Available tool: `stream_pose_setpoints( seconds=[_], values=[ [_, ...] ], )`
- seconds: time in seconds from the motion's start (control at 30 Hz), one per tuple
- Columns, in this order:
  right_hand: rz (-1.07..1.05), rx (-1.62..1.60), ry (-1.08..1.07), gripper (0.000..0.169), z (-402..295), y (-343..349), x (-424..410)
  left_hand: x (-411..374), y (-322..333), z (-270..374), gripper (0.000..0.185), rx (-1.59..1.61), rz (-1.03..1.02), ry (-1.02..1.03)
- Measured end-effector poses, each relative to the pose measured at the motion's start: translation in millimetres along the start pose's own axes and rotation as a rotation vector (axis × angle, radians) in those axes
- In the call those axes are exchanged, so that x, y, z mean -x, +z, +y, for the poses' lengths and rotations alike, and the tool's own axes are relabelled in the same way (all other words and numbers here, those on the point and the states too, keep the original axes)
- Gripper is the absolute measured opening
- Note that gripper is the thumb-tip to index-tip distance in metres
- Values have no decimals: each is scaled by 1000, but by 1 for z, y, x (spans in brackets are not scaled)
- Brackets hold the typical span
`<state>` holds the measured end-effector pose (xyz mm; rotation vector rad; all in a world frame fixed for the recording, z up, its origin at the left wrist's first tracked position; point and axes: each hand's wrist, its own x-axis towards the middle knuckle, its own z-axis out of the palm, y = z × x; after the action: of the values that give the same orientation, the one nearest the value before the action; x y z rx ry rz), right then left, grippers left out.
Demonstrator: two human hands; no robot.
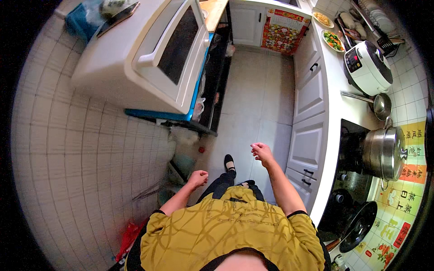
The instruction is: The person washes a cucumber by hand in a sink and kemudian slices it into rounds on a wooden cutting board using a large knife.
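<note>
My left hand [198, 179] hangs beside my body over the floor, its fingers loosely curled, and nothing shows in it. Further forward, my right hand [261, 152] is held over the grey tiled floor [251, 108], near the white cabinet doors [307, 145]. Its fingers are bent and slightly apart, with no object seen between them. On the counter to the right stand a steel steamer pot [383, 154] with a lid, a ladle [382, 104], a white rice cooker [368, 67], a plate of mixed vegetables [333, 40] and a plate of shredded food [323, 19].
A white oven [145, 61] sits on a blue-edged rack [217, 111] at the left, with bags below it. A wok [358, 227] rests near the black gas hob [352, 183] at right. The floor runs ahead to a white cabinet [247, 23]. A tiled wall [84, 142] stands left.
</note>
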<state>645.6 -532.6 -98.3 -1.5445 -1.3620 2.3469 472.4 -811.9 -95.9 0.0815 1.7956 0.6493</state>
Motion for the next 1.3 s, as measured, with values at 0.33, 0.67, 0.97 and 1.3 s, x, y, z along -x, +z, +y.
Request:
stream_pose_setpoints(
  seconds=[0.33, 0.67, 0.97, 1.3],
  values=[
    [-55, 63, 43, 21, -46, 19, -121, -63, -28, 92, 21, -69, -25, 51],
    [-264, 421, 36, 38, -123, 58, -266, -83, -12, 137, 24, 121, 56, -76],
    [-428, 1223, -595, 67, -187, 106, -406, -124, 44, 207, 25, 458, 138, -124],
    [-412, 1666, -1167, 46, -182, 202, -500, -151, 57, 195, 26, 521, 189, -166]
  ],
)
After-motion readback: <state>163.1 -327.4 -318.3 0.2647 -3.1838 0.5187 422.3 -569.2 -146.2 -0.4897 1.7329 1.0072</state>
